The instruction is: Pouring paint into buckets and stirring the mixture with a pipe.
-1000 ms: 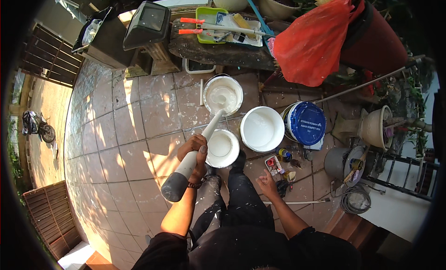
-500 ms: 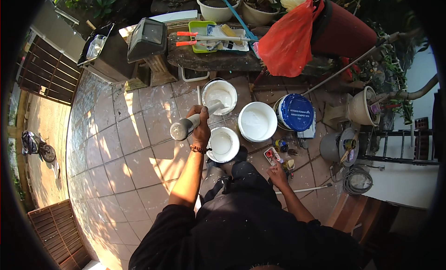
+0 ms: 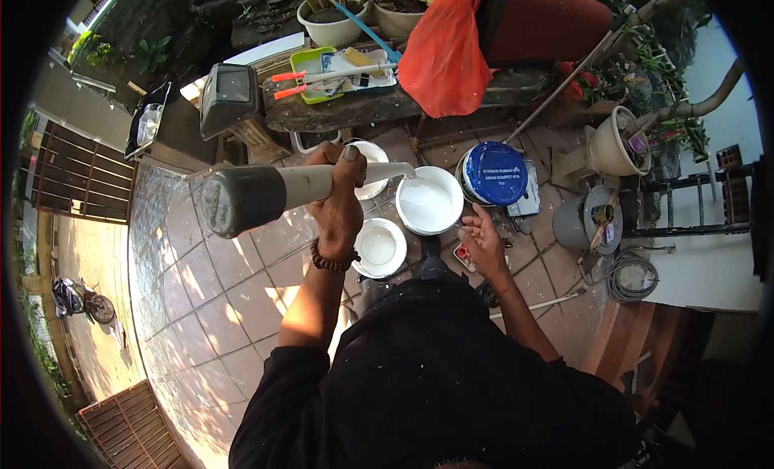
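My left hand (image 3: 334, 199), with a beaded bracelet at the wrist, is closed round a thick white tube-shaped tool (image 3: 300, 184) with a dark grey end cap. Its narrow, white-coated far end reaches to the rim of a white bucket (image 3: 430, 200) with white liquid inside. Behind the tool a second white bucket (image 3: 372, 156) is partly covered. A smaller white bucket (image 3: 378, 248) stands close to my feet. My right hand (image 3: 484, 241) is raised with fingers apart, holding nothing, above a small red-and-white tray (image 3: 463, 257) that it partly hides.
Right of the buckets stands a blue-lidded pail (image 3: 496, 173). Behind, a dark bench (image 3: 347, 108) bears a green paint tray (image 3: 308, 62) and rollers. A red plastic bag (image 3: 446, 54) hangs there. At right are a grey bucket (image 3: 574, 225) and a coiled hose (image 3: 633, 274).
My left hand has lifted the tool, and its narrow end has shifted from the rear left bucket to the middle one. My right hand has risen off the small tray and spread its fingers.
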A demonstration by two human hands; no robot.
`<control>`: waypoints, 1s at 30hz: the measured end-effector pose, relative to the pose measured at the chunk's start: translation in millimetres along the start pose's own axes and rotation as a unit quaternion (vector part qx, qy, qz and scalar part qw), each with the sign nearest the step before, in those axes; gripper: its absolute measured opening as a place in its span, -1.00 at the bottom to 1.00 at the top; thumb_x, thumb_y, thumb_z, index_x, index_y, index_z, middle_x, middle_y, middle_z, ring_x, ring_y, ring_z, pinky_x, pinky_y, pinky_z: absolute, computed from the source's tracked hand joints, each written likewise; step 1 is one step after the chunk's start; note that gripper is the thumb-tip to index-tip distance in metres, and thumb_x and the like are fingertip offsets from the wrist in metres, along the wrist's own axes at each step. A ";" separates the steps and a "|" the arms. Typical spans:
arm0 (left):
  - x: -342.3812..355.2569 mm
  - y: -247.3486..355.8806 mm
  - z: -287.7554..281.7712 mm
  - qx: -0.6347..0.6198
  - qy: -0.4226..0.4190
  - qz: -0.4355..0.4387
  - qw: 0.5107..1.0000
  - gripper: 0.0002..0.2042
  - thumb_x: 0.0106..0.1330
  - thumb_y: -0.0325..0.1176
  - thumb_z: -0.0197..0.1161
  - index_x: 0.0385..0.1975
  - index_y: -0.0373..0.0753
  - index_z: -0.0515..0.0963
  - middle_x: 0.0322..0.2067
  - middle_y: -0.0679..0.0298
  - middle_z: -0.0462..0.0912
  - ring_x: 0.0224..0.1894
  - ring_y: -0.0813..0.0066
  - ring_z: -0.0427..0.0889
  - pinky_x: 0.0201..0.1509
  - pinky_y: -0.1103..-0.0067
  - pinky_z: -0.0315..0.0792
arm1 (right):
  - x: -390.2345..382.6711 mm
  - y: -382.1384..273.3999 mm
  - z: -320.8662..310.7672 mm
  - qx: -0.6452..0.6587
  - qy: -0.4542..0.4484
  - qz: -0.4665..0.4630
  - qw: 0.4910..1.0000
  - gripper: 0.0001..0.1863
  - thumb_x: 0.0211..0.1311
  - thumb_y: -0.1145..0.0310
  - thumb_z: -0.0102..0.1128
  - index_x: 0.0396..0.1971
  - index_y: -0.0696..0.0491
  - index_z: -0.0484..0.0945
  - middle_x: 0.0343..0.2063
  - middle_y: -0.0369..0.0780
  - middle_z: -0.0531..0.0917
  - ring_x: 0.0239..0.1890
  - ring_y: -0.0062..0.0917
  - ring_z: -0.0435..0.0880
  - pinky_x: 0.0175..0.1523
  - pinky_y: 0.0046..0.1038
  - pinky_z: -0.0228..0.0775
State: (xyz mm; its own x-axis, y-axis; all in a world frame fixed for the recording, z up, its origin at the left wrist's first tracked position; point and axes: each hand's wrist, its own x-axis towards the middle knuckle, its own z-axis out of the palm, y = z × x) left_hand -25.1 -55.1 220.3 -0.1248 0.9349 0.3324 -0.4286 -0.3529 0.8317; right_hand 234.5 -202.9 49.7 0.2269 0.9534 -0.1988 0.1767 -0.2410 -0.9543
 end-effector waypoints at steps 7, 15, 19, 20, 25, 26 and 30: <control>-44.0 -137.0 55.2 0.263 -0.150 -0.048 0.952 -0.68 0.47 -0.30 0.24 -0.54 -0.28 0.42 -0.61 0.40 0.42 -0.53 0.68 0.32 -0.45 0.58 0.26 | 50.4 -135.8 -41.5 0.008 -0.061 -0.191 0.980 -0.12 0.29 0.04 0.33 0.46 0.11 0.14 0.21 -0.08 0.48 0.19 -0.36 0.50 0.23 -0.31 0.34; -103.3 -265.6 70.7 0.182 -0.287 -0.078 0.937 -0.77 0.04 -0.39 0.45 -0.31 -0.24 0.61 -0.34 0.16 0.68 -0.21 0.18 0.61 -0.05 0.34 0.45 | 71.8 -111.9 -69.3 -0.154 -0.167 -0.193 0.955 -0.29 0.31 -0.14 0.27 0.22 0.12 0.44 0.09 -0.10 0.55 0.14 -0.31 0.55 0.22 -0.33 0.35; -148.2 -315.5 61.7 0.264 -0.268 -0.148 0.915 -0.79 0.01 -0.44 0.32 -0.37 -0.29 0.48 -0.36 0.11 0.55 -0.17 0.02 0.53 -0.06 0.31 0.40 | 75.4 -65.6 -83.1 -0.230 -0.188 -0.152 0.943 -0.49 0.31 0.04 0.32 0.06 0.13 0.54 -0.02 -0.10 0.58 0.08 -0.22 0.58 0.19 -0.30 0.38; -157.9 -326.5 58.2 0.282 -0.268 -0.141 0.910 -0.80 0.04 -0.47 0.29 -0.33 -0.28 0.49 -0.31 0.07 0.58 -0.15 -0.05 0.53 -0.04 0.26 0.41 | 77.1 -54.0 -83.6 -0.282 -0.211 -0.164 0.922 -0.46 0.27 0.10 0.35 0.13 0.11 0.50 0.03 -0.09 0.54 0.10 -0.17 0.55 0.20 -0.28 0.38; -182.6 -352.4 54.7 0.296 -0.244 -0.160 0.910 -0.83 0.11 -0.47 0.25 -0.32 -0.30 0.47 -0.30 0.03 0.56 -0.13 -0.07 0.52 0.00 0.24 0.39 | 79.2 -33.5 -78.4 -0.348 -0.267 -0.148 0.886 -0.34 0.23 0.12 0.39 0.25 0.08 0.37 0.19 -0.04 0.41 0.28 -0.11 0.39 0.38 -0.18 0.22; -180.2 -354.2 56.4 0.309 -0.228 -0.177 0.906 -0.79 0.02 -0.52 0.27 -0.31 -0.31 0.49 -0.28 0.01 0.57 -0.09 -0.10 0.53 0.03 0.22 0.41 | 84.2 -37.1 -77.9 -0.311 -0.264 -0.136 0.903 -0.33 0.23 0.13 0.39 0.26 0.08 0.37 0.18 -0.04 0.43 0.28 -0.11 0.40 0.37 -0.18 0.23; -180.5 -362.8 56.7 0.335 -0.203 -0.171 0.904 -0.74 -0.04 -0.52 0.30 -0.28 -0.31 0.52 -0.28 0.03 0.59 -0.08 -0.09 0.55 0.03 0.20 0.42 | 100.3 -38.1 -71.1 -0.250 -0.259 -0.119 0.925 -0.41 0.23 0.16 0.39 0.18 0.10 0.44 0.10 -0.05 0.49 0.19 -0.15 0.49 0.28 -0.21 0.33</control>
State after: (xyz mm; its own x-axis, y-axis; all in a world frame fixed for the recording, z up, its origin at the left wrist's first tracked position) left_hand 203.6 -98.0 -116.2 0.3088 0.9507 0.0270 0.2759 -0.1167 0.9541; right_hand 318.7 -111.0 81.9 -0.3419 0.9183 -0.1996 0.6128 0.0568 -0.7882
